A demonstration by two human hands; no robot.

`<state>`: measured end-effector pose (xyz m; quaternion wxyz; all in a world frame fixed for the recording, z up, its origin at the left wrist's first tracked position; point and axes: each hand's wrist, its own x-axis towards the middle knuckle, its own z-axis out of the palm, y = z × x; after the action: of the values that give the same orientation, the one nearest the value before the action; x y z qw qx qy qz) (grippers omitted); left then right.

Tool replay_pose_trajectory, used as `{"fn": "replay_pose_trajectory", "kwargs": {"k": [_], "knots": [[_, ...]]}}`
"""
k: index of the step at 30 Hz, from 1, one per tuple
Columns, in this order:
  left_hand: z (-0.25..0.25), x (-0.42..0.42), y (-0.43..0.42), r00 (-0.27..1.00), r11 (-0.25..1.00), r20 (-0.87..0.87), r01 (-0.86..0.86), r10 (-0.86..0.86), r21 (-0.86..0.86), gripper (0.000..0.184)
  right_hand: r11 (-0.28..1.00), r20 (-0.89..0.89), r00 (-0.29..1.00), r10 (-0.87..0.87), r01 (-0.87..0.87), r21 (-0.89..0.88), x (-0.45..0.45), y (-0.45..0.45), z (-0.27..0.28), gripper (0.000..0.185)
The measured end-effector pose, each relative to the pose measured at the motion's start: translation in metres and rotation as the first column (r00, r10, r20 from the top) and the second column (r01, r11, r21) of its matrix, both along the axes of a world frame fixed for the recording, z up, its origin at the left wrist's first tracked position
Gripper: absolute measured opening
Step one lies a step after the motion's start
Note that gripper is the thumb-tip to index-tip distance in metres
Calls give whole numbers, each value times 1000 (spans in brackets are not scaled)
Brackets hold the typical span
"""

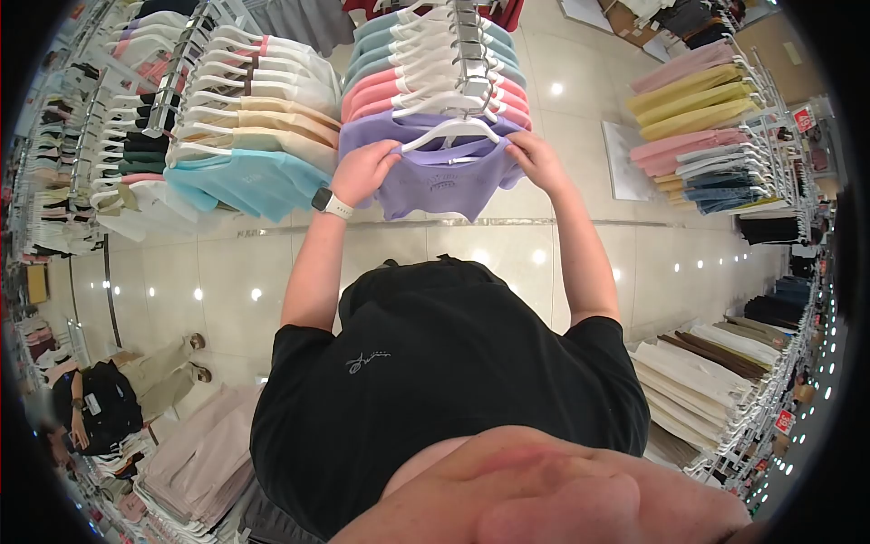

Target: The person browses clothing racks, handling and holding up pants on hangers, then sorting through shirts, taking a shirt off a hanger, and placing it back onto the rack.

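Note:
A purple T-shirt with small print on its chest hangs on a white hanger at the front of the middle rack. My left hand pinches the shirt's left shoulder beside the hanger's end. On the opposite shoulder, my right hand grips the fabric in the same way. A watch with a white strap is on my left wrist. Right behind the shirt hang more purple tops, then pink shirts and grey-blue shirts on white hangers along the metal rail.
Left of the middle rack hang blue shirts, beige and white ones. Yellow and pink garments hang at the right. Folded-over trousers line the lower right. A person in dark clothing stands at the lower left. Pale tiled floor lies between the racks.

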<state>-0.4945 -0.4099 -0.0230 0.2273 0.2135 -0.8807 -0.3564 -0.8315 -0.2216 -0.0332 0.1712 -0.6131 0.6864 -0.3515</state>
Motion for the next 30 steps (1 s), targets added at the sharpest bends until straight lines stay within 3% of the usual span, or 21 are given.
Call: {"fn": "replay_pose_trajectory", "kwargs": {"k": [5,11,14,17,20,24,30], "knots": [[-6,-1,2,1000,999,24,-15,16,-38,23,997,-114,991,63,-58,45,-15,-2,-8,24],[1,-4,2,895,995,437,-55,84,-79,28,980,-77,995,65,-49,191,-19,0,4,28],[-1,6,4,996,998,67,-51,52,-23,31,984,-54,996,69,-59,168,-21,4,7,27],[-22,12,4,978,993,-173,-116,117,12,30,996,-14,999,35,-34,77,-19,13,4,25],[-37,24,4,983,956,47,-184,178,230,23,997,51,998,-21,17,74,-20,18,-10,23],[-38,18,14,961,949,62,-276,269,152,23,998,112,993,-29,24,49,-24,15,-27,21],[-42,10,28,925,930,94,-366,368,-38,27,998,-76,996,-46,43,-42,-27,9,-35,20]]}}
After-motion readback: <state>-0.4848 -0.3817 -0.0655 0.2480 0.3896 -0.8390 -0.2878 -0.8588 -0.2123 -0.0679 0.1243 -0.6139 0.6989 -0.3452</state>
